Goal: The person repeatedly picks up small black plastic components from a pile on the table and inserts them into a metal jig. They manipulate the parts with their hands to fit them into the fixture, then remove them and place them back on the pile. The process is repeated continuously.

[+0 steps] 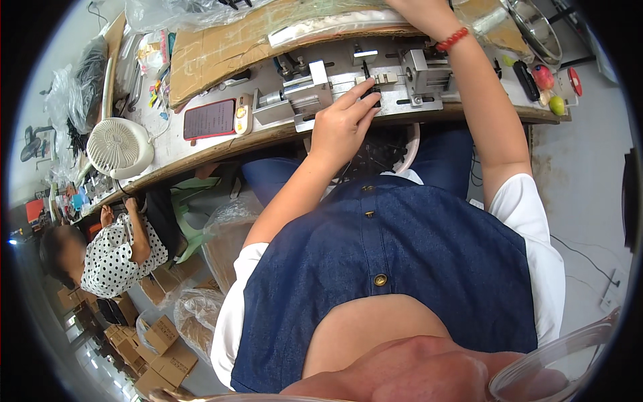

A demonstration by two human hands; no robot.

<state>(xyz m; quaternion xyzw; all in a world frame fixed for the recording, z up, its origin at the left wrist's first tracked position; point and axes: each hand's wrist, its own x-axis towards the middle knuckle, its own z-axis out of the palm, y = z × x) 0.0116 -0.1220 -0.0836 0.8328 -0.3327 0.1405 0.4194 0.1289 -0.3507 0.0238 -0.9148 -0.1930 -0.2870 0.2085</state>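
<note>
My left hand (343, 126) reaches to the middle of a metal bench fixture (315, 90). Its fingers bend around a small black part (376, 100) close to the front edge of the fixture; the thumb is mostly hidden. Just beyond the fingertips sits a little pale metal block (386, 78). Two bigger metal blocks flank this spot, the right block (416, 70) having a round hole. Over the fixture's right side stretches my right arm, with a red bead bracelet (453, 39) at the wrist. The right hand (423, 15) lies at the far edge of view, its fingers cut off.
Left of the fixture lie a phone (209, 119) and a white fan (120, 147). Cardboard (221, 63) and a long plastic-wrapped bundle (341, 28) lie behind it. Fruit (556, 104) and a metal bowl (536, 30) are at right. Another person (124, 251) works farther left, near boxes.
</note>
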